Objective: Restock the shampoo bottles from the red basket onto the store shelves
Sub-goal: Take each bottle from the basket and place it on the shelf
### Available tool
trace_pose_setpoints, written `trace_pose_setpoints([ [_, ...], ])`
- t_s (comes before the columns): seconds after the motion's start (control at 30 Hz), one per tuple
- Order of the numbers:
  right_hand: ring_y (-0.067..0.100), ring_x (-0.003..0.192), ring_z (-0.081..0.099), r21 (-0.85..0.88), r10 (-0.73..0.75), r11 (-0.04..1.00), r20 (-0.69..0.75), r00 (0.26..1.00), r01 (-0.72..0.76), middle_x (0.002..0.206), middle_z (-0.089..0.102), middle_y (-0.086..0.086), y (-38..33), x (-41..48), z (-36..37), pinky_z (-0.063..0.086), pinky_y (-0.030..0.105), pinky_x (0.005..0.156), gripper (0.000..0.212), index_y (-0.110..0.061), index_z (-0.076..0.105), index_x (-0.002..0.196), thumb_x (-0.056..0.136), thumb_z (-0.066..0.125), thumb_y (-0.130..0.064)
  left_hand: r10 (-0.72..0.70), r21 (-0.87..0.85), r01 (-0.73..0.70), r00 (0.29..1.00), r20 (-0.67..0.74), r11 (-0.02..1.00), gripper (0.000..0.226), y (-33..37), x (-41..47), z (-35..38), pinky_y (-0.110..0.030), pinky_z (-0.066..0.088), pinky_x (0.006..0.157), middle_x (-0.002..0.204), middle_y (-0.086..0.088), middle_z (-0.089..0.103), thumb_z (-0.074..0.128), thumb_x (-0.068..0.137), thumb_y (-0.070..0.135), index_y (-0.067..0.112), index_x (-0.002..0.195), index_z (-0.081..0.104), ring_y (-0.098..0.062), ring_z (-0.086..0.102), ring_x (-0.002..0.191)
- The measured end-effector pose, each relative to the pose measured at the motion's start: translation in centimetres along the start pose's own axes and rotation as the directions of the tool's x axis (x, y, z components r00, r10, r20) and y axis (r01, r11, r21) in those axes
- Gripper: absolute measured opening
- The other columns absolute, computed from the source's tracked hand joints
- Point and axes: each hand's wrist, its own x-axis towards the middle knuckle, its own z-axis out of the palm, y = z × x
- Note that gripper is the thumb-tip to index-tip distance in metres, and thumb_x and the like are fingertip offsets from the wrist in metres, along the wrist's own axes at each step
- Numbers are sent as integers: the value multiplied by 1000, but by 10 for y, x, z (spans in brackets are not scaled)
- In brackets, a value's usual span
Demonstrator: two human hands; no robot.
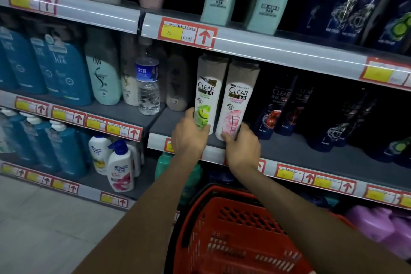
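Left hand (189,138): closed around the base of the green-label bottle (205,93).
Right hand (241,147): closed around the base of the pink-label bottle (236,100).
Bottles: upright, long axis vertical, side by side on the middle shelf (289,151), straight above each hand.
Red basket (233,229): below, between the forearms.

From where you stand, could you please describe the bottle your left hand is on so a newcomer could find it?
Find the middle shelf above the red basket, where two white CLEAR shampoo bottles stand side by side. It is the left one, gripped low by the left hand. Its label shows a green leaf, whereas the neighbour under the right hand shows pink.
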Motion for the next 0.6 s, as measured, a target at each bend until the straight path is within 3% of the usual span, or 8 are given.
trace_pose_setpoints([
  [0.4, 36, 107, 64, -11, 36, 999, 11, 999, -36, 120, 66, 13, -4, -2, 1, 49, 39, 81, 36, -9, 55, 118, 96, 69, -34, 31, 20, -30, 999, -12, 999, 51, -2, -4, 5, -49, 51, 97, 125, -2, 71, 75, 91, 35, 25, 136, 55, -30, 65, 115],
  [0.6, 35, 105, 64, -14, 49, 999, 12, 999, -49, 119, 66, 13, -6, -3, 2, 48, 37, 79, 37, -8, 55, 117, 95, 70, -33, 34, 17, -35, 999, 22, 999, 49, -1, -5, 0, -49, 54, 94, 125, -1, 71, 74, 92, 30, 26, 137, 54, -30, 66, 113],
])
